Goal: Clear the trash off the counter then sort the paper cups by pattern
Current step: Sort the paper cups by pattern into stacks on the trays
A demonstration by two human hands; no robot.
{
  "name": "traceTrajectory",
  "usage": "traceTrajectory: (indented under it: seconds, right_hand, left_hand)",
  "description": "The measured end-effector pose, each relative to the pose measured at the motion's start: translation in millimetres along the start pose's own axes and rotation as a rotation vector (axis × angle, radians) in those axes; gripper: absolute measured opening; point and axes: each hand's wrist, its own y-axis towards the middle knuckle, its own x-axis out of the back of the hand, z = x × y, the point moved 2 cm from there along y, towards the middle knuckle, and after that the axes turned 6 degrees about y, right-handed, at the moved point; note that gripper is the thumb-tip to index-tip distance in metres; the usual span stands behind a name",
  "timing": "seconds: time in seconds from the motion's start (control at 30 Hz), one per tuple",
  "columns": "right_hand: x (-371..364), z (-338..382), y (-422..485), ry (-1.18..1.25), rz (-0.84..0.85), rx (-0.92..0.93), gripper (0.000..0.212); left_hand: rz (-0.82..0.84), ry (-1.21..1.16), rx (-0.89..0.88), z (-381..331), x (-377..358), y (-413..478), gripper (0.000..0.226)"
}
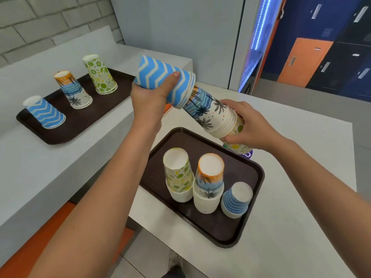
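The grip of the right hand [247, 125] is curling round the lime end of a long mixed stack of cups, and the grip of the left hand [149, 95] is wrapping tight round the blue zigzag cups [160, 77] at the other end. Closest, the near tray [259, 177] is sitting on the table [301, 177] and carrying three upside-down piles: a lime pile [178, 175], a palm tree pile [209, 183] and a blue pile [236, 199] on the right. Above its far edge the held stack is lying tilted. It is running from the right hand, low and near, up and away to the left hand, with the palm tree cups [208, 113] in the middle. The zigzag cups are looking like the next ones to come off, so the pull should be going straight along that line, up and to the left. The blue pile is sitting nearer the right hand. Farthest, on the left, the far tray [80, 125] is holding one cup of each pattern.
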Motion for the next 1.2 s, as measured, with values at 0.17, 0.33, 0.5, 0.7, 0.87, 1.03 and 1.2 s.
traceTrajectory:
  seconds: [0.17,0.33,0.5,0.7,0.87,1.03,1.2]
  right_hand:
    - [3.4,-15.2,-39.4,0.112,-0.088,-0.084,0.09]
    - [3.6,-38.1,-87.3,0.31,-0.175,-0.213,0.089]
    - [8.4,-56.6,-128.5,0.469,-0.256,-0.31,0.088]
    - [16.5,-71.7,-155.3,0.455,-0.283,-0.344,0.089]
    - [21.0,-72.1,-163.6,0.467,-0.289,-0.35,0.089]
    - [19.0,-63.9,-162.9,0.493,-0.26,-0.328,0.09]
    - [22.0,-55.7,-159.8,0.506,-0.243,-0.293,0.089]
  left_hand:
    - [-0.027,0.098,-0.116,-33.3,-7.1,-42.2,0.072]
    - [0.06,0.28,-0.127,-28.1,-25.4,-120.9,0.082]
    - [0.308,0.602,-0.085,17.2,-59.2,-198.0,0.072]
    - [0.437,0.943,-0.072,101.3,-76.2,-212.2,0.079]
    - [0.488,1.056,0.025,150.6,-72.9,-216.2,0.087]
    - [0.436,0.961,0.156,173.7,-66.1,-220.7,0.096]
    - [0.449,0.919,0.139,164.9,-70.1,-222.0,0.122]
